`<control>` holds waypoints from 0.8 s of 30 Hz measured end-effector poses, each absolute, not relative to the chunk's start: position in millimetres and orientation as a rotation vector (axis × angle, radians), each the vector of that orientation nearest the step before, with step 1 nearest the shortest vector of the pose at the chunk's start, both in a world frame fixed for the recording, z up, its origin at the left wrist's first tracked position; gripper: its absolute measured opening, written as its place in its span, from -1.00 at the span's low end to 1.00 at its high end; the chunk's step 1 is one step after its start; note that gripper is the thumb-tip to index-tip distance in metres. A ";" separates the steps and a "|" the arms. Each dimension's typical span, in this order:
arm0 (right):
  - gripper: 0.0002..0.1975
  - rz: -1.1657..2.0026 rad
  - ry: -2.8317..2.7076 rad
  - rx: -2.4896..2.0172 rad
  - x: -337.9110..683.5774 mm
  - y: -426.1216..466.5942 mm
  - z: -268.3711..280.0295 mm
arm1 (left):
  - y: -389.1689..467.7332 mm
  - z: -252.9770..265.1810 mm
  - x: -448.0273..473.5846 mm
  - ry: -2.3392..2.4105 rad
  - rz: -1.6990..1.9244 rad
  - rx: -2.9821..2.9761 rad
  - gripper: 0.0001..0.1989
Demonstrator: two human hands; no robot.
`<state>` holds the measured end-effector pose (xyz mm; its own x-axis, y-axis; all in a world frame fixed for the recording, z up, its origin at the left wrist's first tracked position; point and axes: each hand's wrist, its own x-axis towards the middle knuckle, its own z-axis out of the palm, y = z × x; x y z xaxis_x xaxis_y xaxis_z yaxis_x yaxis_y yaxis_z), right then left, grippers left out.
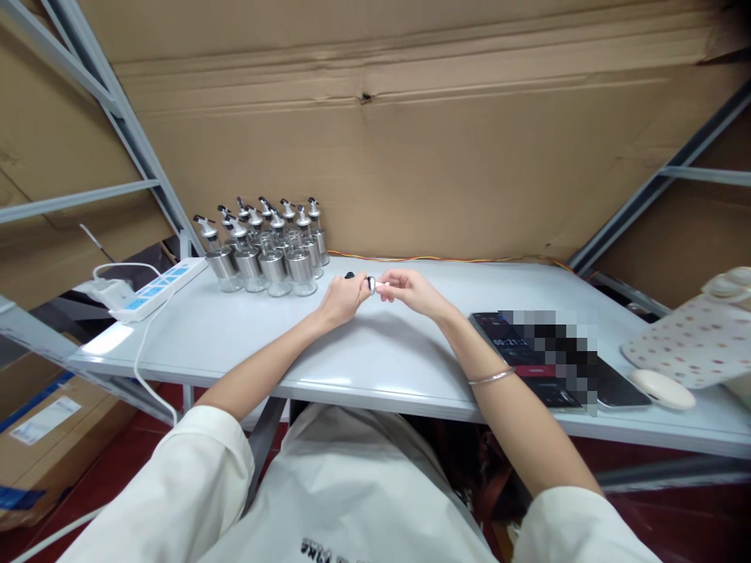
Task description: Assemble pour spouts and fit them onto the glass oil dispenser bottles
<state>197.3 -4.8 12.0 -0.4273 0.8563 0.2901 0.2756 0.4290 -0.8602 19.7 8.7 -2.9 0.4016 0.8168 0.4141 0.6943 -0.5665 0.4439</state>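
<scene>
Above the middle of the table, my left hand (pixel 342 300) is closed around a bottle pourer spout (pixel 371 285); a black tip shows over the fingers and a silver and white end sticks out to the right. My right hand (pixel 411 290) pinches the white end of that spout with thumb and fingertips. To the left of my hands stand several glass oil bottles (pixel 274 270) with steel sleeves, close together and upright. Silver pourer tops (pixel 236 227) with black flaps rise from many of them. My fingers partly hide the held spout.
A white power strip (pixel 158 291) with plugged-in cable lies at the table's left. On the right are a tablet (pixel 510 332) showing a timer, a pale oval object (pixel 662 389) and a dotted white item (pixel 674 344). Cardboard (pixel 411 172) walls the back.
</scene>
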 end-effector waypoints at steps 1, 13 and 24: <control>-0.66 0.907 -1.937 -0.970 195.9 -5.0 11.5 | 9.8 -3.1 19.0 1.337 0.901 2.409 -0.80; -0.68 -0.363 -2.176 -0.816 190.3 -1.0 0.9 | 17.5 3.9 21.9 1.094 0.905 1.754 -0.60; -0.67 -0.375 -2.214 -0.898 190.1 1.2 1.2 | 18.0 3.7 21.0 0.987 0.911 1.501 -0.62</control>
